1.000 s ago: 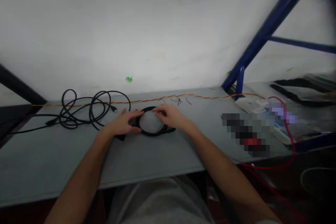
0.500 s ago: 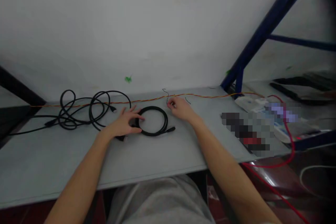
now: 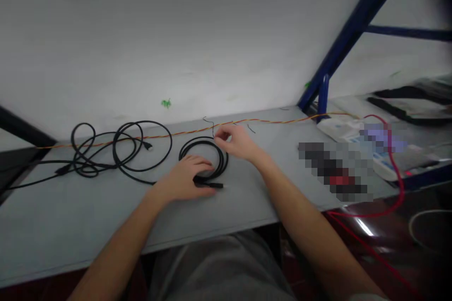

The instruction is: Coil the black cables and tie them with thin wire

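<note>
A black cable (image 3: pixel 223 165) lies wound in a round coil on the grey shelf, its plug end pointing right. My left hand (image 3: pixel 185 178) is over the coil's lower left side, fingers on one side of the bundled strands and thumb on the other, partly hiding them. Just beyond the coil's upper right edge, my right hand (image 3: pixel 235 141) pinches the end of a thin black twist tie (image 3: pixel 212 127) between thumb and forefinger. The tie's other end sticks up toward the wall.
Loose black cables (image 3: pixel 116 150) lie tangled at left. An orange-yellow twisted wire (image 3: pixel 254 120) runs along the back. Another short black tie (image 3: pixel 251 129) lies behind my right hand. Blurred dark items (image 3: pixel 332 169), a red cable (image 3: pixel 397 174) and a blue frame post (image 3: pixel 339 51) are at right.
My left hand has moved right, farther over the coil, and its fingers have come round the strands. My right hand has shifted slightly left with the twist tie. The camera view has tilted.
</note>
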The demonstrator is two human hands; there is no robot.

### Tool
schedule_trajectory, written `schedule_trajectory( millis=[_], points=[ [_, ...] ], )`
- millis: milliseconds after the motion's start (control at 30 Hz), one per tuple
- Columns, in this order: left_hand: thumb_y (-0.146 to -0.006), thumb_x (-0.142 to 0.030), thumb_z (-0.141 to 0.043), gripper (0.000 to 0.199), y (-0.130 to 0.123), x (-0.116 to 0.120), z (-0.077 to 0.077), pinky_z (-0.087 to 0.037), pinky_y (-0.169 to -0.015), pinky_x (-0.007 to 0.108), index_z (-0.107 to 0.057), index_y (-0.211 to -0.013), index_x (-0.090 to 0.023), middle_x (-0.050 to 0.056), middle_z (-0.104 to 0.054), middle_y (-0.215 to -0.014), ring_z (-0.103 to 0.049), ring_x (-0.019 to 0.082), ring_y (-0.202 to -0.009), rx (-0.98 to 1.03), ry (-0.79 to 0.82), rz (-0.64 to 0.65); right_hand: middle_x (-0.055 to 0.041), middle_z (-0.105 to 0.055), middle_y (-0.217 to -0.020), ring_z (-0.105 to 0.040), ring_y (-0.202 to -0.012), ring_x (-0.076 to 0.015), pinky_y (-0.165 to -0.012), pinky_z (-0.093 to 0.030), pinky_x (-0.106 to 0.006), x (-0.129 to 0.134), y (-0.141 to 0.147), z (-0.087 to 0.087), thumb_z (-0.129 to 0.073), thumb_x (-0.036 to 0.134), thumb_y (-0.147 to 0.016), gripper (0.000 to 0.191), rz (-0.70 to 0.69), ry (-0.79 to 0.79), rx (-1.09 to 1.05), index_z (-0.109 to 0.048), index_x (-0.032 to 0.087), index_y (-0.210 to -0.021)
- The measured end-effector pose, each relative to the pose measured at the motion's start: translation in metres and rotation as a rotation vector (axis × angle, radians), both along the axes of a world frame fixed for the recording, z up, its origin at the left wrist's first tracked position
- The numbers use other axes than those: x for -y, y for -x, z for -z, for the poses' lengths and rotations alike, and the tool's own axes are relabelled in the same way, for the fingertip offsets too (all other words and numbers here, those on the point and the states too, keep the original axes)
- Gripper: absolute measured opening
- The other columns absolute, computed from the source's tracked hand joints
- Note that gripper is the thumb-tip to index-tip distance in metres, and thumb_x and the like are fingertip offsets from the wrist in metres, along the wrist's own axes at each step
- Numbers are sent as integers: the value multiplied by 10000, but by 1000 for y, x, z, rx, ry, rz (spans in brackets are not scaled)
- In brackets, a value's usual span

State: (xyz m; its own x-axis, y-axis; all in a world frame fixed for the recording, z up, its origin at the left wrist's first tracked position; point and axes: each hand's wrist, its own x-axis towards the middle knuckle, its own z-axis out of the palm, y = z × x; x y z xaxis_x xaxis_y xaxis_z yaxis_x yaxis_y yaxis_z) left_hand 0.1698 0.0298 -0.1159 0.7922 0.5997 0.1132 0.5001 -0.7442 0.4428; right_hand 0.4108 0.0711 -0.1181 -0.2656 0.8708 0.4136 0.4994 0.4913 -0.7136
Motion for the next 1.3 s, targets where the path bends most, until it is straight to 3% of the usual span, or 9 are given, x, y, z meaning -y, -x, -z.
schedule_trajectory(
  millis=[233,467,600,667,767,900,1000,1167,1300],
  points=[
    [-960,-461,-669,274,-12,5,13,-507,-856,367,-715,-1030,-200,73,-697,-967,-653,247,-962,-54,-36,-20,-19,-691,-708,-566,-666,-142,-647,-386,-263,-10,-1,12,-600,200,-868,168,114,56,115,-713,156,-751],
    [-1066,-375,-466,230,-11,7,11,-507,-818,370,-624,-1085,-208,90,-736,-1003,-700,257,-939,-104,-98,-122,-101,-773,-830,-652,-757,-209,-703,-439,-290,-15,-14,18,-707,275,-882,154,318,242,356,-770,163,-797],
    [-1068,-363,-425,242,-8,6,6,-496,-757,373,-595,-1141,-207,89,-750,-937,-725,276,-873,-159,-130,-196,-106,-728,-718,-637,-690,-227,-656,-420,-308,-13,-21,17,-720,506,-905,396,384,311,414,-738,173,-692],
    [-1065,-360,-416,246,-7,6,5,-492,-745,365,-593,-1155,-214,85,-752,-924,-731,273,-863,-157,-147,-217,-115,-725,-721,-648,-709,-239,-678,-430,-318,-12,-24,13,-658,532,-952,450,423,286,399,-742,166,-703],
    [-1064,-377,-406,270,-6,6,5,-479,-707,352,-605,-1163,-222,66,-743,-848,-726,265,-795,-145,-150,-248,-114,-777,-919,-688,-870,-241,-799,-475,-320,-7,-23,4,-557,436,-1030,373,318,156,232,-785,162,-921],
    [-1054,-395,-411,299,-5,6,2,-472,-705,348,-631,-1164,-224,66,-751,-847,-721,259,-757,-64,-147,-320,-81,-724,-1292,-636,-1216,-236,-1055,-455,-353,9,-7,-11,-664,439,-978,349,-170,29,-21,-726,226,-1248],
    [-1043,-439,-420,354,-4,5,-12,-455,-691,337,-603,-1263,-231,69,-769,-923,-707,237,-742,46,-126,-411,-80,-718,-1282,-629,-1220,-275,-1073,-462,-385,26,14,-17,-894,445,-764,588,-378,57,-9,-699,236,-1278],
    [-1044,-599,-315,464,-9,5,-56,-364,-606,309,-585,-980,-227,5,-613,-651,-571,194,-599,227,-94,-592,-50,-724,-1062,-653,-896,-206,-826,-513,-319,45,45,-15,-729,399,-934,561,-294,56,-202,-548,244,-1441],
    [-1032,-686,-237,576,-19,-11,-84,-354,-575,302,-517,-830,-224,16,-553,-668,-538,191,-642,258,69,-618,73,-505,-690,-461,-592,-138,-590,-392,-253,48,54,-16,-645,447,-981,660,-162,104,-458,-377,250,-1551]
  ],
)
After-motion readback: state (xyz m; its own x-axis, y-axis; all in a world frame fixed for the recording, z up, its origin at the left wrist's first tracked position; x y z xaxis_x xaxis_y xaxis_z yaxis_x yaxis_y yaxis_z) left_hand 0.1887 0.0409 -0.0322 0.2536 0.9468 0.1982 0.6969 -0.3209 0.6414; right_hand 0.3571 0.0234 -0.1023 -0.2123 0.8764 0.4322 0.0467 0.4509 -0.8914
